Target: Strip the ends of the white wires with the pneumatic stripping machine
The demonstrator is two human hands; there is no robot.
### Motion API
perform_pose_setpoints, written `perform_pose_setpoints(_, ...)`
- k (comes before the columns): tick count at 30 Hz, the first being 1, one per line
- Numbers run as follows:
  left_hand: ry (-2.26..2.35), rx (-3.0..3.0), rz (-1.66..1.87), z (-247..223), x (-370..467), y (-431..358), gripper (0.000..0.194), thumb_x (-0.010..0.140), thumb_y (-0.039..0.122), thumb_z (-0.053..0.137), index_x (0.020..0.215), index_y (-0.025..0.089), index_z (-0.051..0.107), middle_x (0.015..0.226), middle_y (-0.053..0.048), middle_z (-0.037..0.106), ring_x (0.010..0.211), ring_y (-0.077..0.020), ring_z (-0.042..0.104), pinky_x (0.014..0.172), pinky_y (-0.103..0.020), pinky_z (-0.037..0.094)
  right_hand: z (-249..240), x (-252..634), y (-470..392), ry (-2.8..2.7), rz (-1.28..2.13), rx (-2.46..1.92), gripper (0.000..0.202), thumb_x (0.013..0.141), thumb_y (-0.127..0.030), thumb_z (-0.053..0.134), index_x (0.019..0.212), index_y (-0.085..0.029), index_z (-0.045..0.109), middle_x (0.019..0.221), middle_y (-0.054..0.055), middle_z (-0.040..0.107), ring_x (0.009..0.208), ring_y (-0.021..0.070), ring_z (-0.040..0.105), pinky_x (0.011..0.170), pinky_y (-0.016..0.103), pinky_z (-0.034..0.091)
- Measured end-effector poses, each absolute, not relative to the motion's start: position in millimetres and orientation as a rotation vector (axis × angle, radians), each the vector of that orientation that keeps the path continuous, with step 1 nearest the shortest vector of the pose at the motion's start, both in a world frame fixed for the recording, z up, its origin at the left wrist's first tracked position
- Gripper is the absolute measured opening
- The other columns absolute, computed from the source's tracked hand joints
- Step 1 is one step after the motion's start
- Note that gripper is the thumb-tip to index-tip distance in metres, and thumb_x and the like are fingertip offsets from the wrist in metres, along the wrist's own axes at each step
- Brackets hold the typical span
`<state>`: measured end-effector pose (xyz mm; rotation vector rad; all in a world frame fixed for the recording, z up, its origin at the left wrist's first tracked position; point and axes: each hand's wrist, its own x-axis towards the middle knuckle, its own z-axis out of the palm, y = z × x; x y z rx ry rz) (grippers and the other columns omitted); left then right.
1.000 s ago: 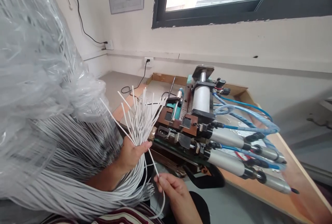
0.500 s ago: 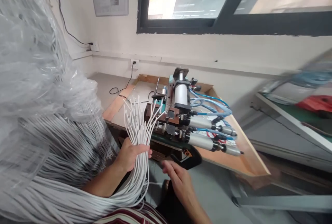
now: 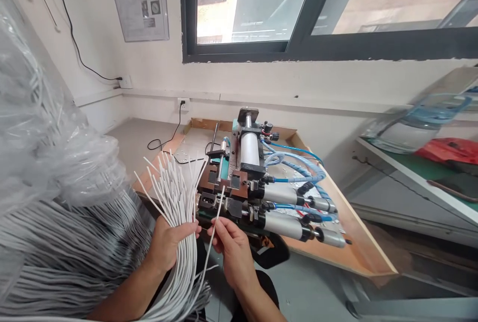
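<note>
My left hand (image 3: 168, 242) is closed round a thick bundle of white cables (image 3: 175, 197), whose loose ends fan out upward. My right hand (image 3: 231, 247) pinches a single white cable (image 3: 212, 237) between thumb and fingers, apart from the bundle, its tip pointing up at the jaws of a pneumatic machine (image 3: 251, 150). Two silver cylinders (image 3: 282, 225) lie sideways on the machine's right, and another stands upright on top. The cables' lower lengths curve down over my lap.
A large heap of grey-white cables (image 3: 74, 242), partly wrapped in clear plastic (image 3: 85, 162), fills the left side. A wooden tray (image 3: 358, 227) with raised edges surrounds the machine. Blue air hoses (image 3: 298, 148) loop behind it. On the right, a shelf holds a water bottle (image 3: 414, 123) and a red bag (image 3: 446, 153).
My right hand, earlier apart from the cables and near my lap, has moved up and left and now pinches one cable. The left hand with the bundle has shifted left and lower in view.
</note>
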<state>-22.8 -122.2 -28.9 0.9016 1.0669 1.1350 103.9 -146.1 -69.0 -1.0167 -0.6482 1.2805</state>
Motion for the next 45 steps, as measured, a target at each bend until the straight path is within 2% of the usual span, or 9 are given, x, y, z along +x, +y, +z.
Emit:
perform_pose_setpoints(5, 1.052, 0.864, 1.125, -28, -20, -111, 0.012, 0.056, 0.015, 0.069, 0.066, 0.015, 0.064, 0.057, 0.002, 0.064, 0.054, -0.0152, 0.06, 0.056, -0.027, 0.048, -67, 106, -139, -0.458, 1.341, -1.011, 0.025, 0.066, -0.038, 0.067, 0.072, -0.014, 0.064, 0.055, -0.003, 0.051, 0.044, 0.0051, 0.032, 0.042, 0.018, 0.022)
perform_pose_setpoints(23, 1.072, 0.855, 1.079, -31, -15, -109, 0.011, 0.056, 0.014, 0.068, 0.065, 0.018, 0.064, 0.058, 0.004, 0.063, 0.054, -0.015, 0.059, 0.054, -0.026, 0.047, -65, 103, -129, -0.092, 1.563, -0.843, 0.027, 0.053, -0.033, 0.077, 0.066, -0.012, 0.065, 0.052, -0.004, 0.05, 0.043, 0.0036, 0.035, 0.041, 0.015, 0.025)
perform_pose_setpoints(28, 1.033, 0.963, 1.06, -36, -9, -117, 0.011, 0.055, 0.009, 0.065, 0.062, 0.017, 0.063, 0.055, 0.003, 0.062, 0.052, -0.0147, 0.056, 0.053, -0.025, 0.045, -62, 98, -130, -0.27, 1.654, -0.784, 0.03, 0.061, -0.042, 0.071, 0.068, -0.013, 0.064, 0.042, -0.009, 0.033, 0.041, 0.0051, 0.031, 0.042, 0.018, 0.026)
perform_pose_setpoints(33, 1.032, 0.979, 1.035, -40, -7, -126, 0.01, 0.056, 0.011, 0.066, 0.064, 0.017, 0.065, 0.057, 0.003, 0.062, 0.053, -0.0132, 0.053, 0.052, -0.023, 0.042, -59, 98, -133, -0.567, 1.437, -0.922, 0.026, 0.062, -0.038, 0.071, 0.063, -0.013, 0.063, 0.048, -0.005, 0.047, 0.042, 0.0051, 0.033, 0.042, 0.019, 0.027)
perform_pose_setpoints(37, 1.023, 0.815, 1.089, -41, -12, -127, 0.016, 0.055, 0.011, 0.066, 0.07, 0.017, 0.065, 0.056, 0.003, 0.061, 0.052, -0.0128, 0.054, 0.053, -0.023, 0.044, -61, 101, -141, -0.488, 1.37, -0.977, 0.025, 0.062, -0.038, 0.071, 0.069, -0.015, 0.065, 0.055, -0.002, 0.055, 0.043, 0.0051, 0.038, 0.041, 0.018, 0.026)
perform_pose_setpoints(42, 1.044, 0.746, 1.11, -45, -17, -126, 0.02, 0.054, 0.014, 0.067, 0.074, 0.015, 0.063, 0.054, 0.003, 0.06, 0.05, -0.0137, 0.054, 0.05, -0.025, 0.045, -68, 101, -156, -0.385, 1.4, -1.043, 0.029, 0.057, -0.038, 0.074, 0.067, -0.013, 0.065, 0.05, -0.002, 0.054, 0.039, 0.0045, 0.038, 0.039, 0.017, 0.025)
perform_pose_setpoints(45, 1.027, 0.785, 1.123, -46, -18, -127, 0.018, 0.055, 0.014, 0.068, 0.072, 0.014, 0.062, 0.054, 0.003, 0.06, 0.05, -0.0135, 0.054, 0.051, -0.025, 0.045, -69, 99, -163, -0.308, 1.444, -1.059, 0.031, 0.054, -0.039, 0.076, 0.068, -0.013, 0.066, 0.051, -0.002, 0.055, 0.04, 0.0049, 0.04, 0.04, 0.017, 0.029)
